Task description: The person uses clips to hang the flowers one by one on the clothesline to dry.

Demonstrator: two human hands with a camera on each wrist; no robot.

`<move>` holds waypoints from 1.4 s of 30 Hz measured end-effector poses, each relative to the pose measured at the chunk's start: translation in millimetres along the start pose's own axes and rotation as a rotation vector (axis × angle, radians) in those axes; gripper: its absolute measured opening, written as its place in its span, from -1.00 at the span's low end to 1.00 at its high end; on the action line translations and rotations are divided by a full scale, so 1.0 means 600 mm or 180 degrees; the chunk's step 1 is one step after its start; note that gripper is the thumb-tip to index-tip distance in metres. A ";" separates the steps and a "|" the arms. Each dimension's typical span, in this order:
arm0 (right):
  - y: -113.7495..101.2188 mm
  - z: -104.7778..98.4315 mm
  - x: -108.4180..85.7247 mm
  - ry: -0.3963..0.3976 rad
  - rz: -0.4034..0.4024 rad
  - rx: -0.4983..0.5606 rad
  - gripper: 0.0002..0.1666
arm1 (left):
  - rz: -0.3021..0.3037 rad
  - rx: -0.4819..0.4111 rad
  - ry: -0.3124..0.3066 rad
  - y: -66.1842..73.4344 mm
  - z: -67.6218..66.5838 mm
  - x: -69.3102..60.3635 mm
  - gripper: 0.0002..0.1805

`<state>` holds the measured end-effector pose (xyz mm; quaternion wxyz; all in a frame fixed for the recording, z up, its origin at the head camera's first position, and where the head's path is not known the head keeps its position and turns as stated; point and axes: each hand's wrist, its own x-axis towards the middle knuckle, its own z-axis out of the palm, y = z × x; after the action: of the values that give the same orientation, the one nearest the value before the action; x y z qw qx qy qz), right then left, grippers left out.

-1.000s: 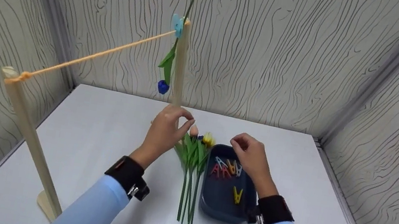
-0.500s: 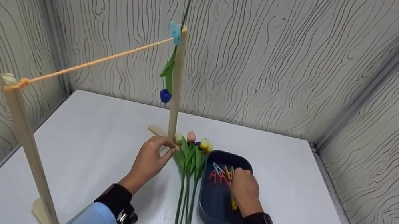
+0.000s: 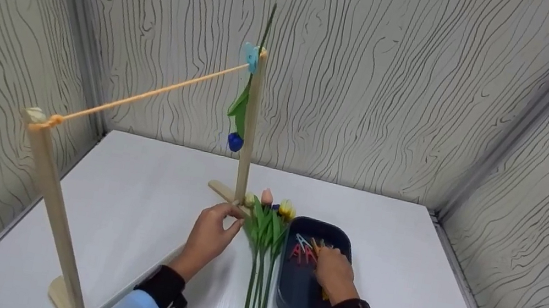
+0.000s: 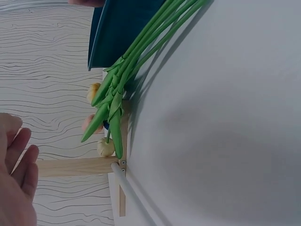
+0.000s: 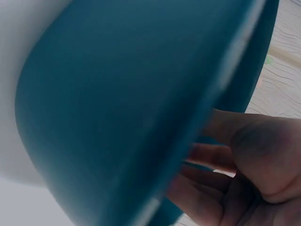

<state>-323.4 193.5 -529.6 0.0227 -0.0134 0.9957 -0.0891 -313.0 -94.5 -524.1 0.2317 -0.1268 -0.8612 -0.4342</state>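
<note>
My right hand [image 3: 335, 273] reaches down into a dark blue plastic box [image 3: 294, 294], its fingertips by an orange clothespin [image 3: 315, 246]. In the right wrist view the box wall [image 5: 108, 103] hides those fingertips, so any grip is unclear. Light blue [image 3: 303, 241] and red clothespins [image 3: 297, 252] lie beside them; a yellow one shows slightly under the hand. My left hand [image 3: 209, 235] hovers left of several artificial tulips [image 3: 266, 233], fingers loosely bent and holding nothing. A blue tulip [image 3: 235, 141] hangs head down from the orange cord [image 3: 156, 93], held by a light blue flower-shaped clip [image 3: 250, 57].
The cord runs between two wooden posts, a near left post [image 3: 55, 212] and a far post [image 3: 249, 133], both on flat wooden feet. A pale rod [image 4: 134, 195] joins them low along the white table [image 3: 144, 199]. Wood-grain panels [image 3: 376, 82] surround the table.
My right hand has gone from above the box down in among the clothespins. The left hand has lowered from near the far post, still holding nothing. The head view has shifted slightly.
</note>
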 end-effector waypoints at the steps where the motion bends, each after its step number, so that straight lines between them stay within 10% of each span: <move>1: 0.001 0.002 0.000 -0.0008 -0.0033 0.0005 -0.82 | 0.0002 -0.0012 -0.0024 0.001 0.001 -0.001 -0.92; 13: 0.011 -0.002 -0.029 0.0235 0.0045 -0.0040 -0.92 | 0.0092 -0.0058 -0.0085 0.009 -0.006 -0.004 -0.92; 30: 0.008 0.007 -0.019 -0.0493 -0.0448 -0.0083 -0.85 | 0.0074 -0.0076 -0.0080 0.015 -0.008 0.004 -0.92; 38: 0.010 0.010 -0.013 -0.0498 -0.0421 0.0084 -0.18 | -0.0095 -0.0187 -0.0170 0.014 -0.014 0.006 -0.89; 42: 0.016 0.015 -0.008 -0.0536 -0.0413 0.0006 -0.56 | -0.0111 -0.0205 -0.0162 0.013 -0.013 0.002 -0.88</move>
<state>-318.6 201.4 -540.0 0.1005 -0.0853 0.9872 -0.0898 -308.9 -96.1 -514.2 0.1979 -0.1302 -0.8545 -0.4624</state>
